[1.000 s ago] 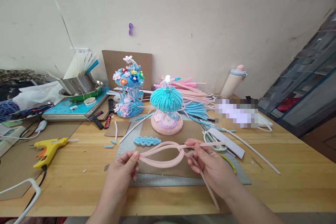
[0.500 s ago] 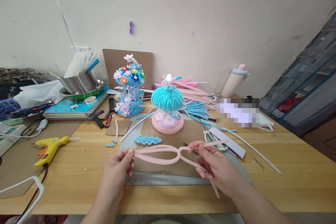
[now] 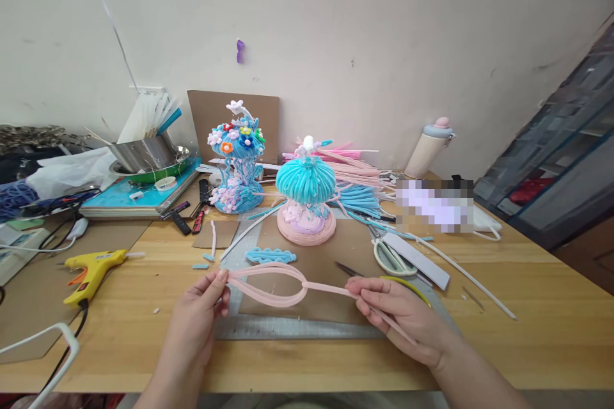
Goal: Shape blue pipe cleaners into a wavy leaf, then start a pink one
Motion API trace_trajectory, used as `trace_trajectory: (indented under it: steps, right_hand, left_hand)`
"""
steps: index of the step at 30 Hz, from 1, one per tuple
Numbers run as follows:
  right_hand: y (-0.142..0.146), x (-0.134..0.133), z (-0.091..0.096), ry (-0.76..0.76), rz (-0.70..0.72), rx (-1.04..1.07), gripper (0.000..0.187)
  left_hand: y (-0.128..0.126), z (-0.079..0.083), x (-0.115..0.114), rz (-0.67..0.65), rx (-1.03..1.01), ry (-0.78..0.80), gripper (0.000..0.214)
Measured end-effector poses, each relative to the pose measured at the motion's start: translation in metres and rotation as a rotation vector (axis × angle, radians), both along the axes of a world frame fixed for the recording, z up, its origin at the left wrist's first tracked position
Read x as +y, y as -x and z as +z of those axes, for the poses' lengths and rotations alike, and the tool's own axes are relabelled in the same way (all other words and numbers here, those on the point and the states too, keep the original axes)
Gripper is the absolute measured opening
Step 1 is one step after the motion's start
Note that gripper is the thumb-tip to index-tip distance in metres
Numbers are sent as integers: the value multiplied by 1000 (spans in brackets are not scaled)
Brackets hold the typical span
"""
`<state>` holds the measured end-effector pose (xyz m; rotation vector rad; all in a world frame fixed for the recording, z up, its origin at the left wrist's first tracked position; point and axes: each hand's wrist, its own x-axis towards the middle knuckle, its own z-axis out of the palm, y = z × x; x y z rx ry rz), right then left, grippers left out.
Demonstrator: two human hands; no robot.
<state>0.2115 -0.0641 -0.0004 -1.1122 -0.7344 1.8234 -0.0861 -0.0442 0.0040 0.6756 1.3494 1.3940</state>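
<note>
Both my hands hold a pink pipe cleaner (image 3: 268,281) bent into a long loop above the wooden table (image 3: 527,332). My left hand (image 3: 199,313) pinches the loop's left end. My right hand (image 3: 403,316) is closed round the two pink tails, which run out past my fingers to the lower right. The loop hangs over a brown card sheet (image 3: 311,281) lying on a grey cutting mat (image 3: 297,329). A wavy blue pipe-cleaner piece (image 3: 270,256) lies just beyond the loop.
Two pipe-cleaner mushroom models, one pink-based (image 3: 306,201) and one flowered (image 3: 235,160), stand behind. Scissors (image 3: 391,257), a grey ruler (image 3: 417,260), a yellow glue gun (image 3: 91,271), heaps of pink and blue pipe cleaners (image 3: 355,182), a bottle (image 3: 429,147) and a steel bowl (image 3: 144,153) surround them.
My hands have drawn apart. The left hand slid left and the right hand pulled the tails down and right, so the pink loop has shrunk and narrowed.
</note>
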Motion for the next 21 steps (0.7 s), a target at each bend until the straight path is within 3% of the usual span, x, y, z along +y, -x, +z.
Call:
trace_trajectory:
  steps: [3,7,10,18,21]
  right_hand:
    - [-1,-2,-1,26,66,-46,18]
    - [1,-4,-3,-56,234,-111,19]
    - [3,-3,-1,-151,294,-331,19]
    - [7,-1,13,-562,279,-1022,25]
    - [7,1,8,-519,195,-962,23]
  left_hand:
    - [1,1,0,-5,-21,-11,31]
    - [5,3,0,10,-9,-30,29]
    - [6,6,-1,0,-4,-63,29]
    - [10,2,-2,21,-30,-75,29]
    - [10,2,-1,22,-48,-78,29]
